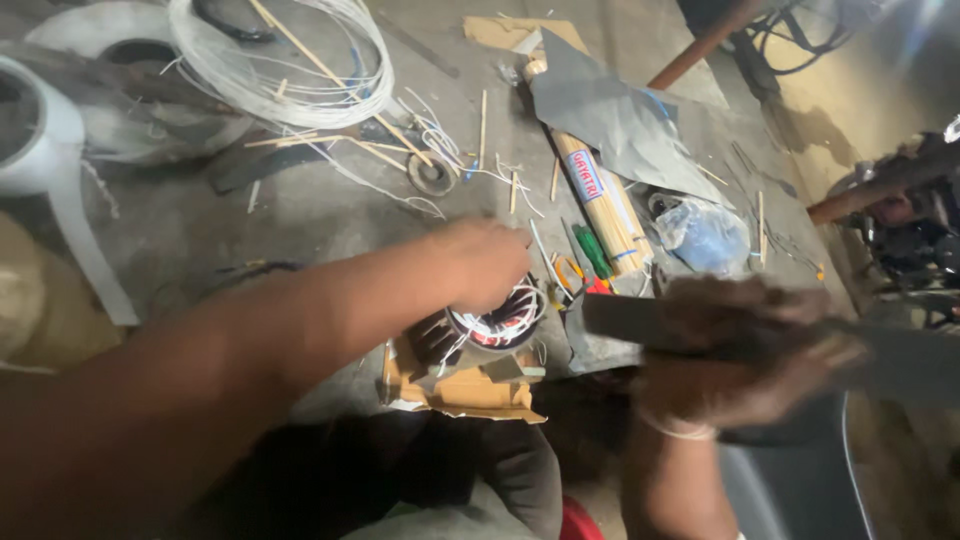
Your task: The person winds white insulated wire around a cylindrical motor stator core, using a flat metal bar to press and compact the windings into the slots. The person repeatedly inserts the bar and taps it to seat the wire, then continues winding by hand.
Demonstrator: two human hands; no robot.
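- Down at the centre, left hand (487,262) closed over the top of a motor stator (490,335), fingers curled and pressed onto its rim.
- Round and dark-bodied, that stator, with white and reddish windings looping out just under the palm; seated on a torn piece of brown cardboard (462,390) directly below the grip.
- Off to the right of that grip, right hand (745,350) blurred by motion, wrapped around a long flat dark bar (640,322); fingers clenched on it, exact hold hard to read.
- Bar running sideways, its near end just beside the stator, not clearly touching.
- Just above and right of the left-hand grip: a green-handled screwdriver (592,250) and orange-handled pliers (575,277) lying on the floor.
- Farther up: a long paper-wrapped bundle of thin sticks (600,195), partly under a grey sheet (610,115), with a crumpled clear plastic bag (705,235) alongside.
- Up and left of the grip: a coil of white wire (290,60), loose wooden sticks (330,140) scattered about, and a small dark ring (432,175).
- Far left: a roll of white tape (40,140), well apart from both hands.
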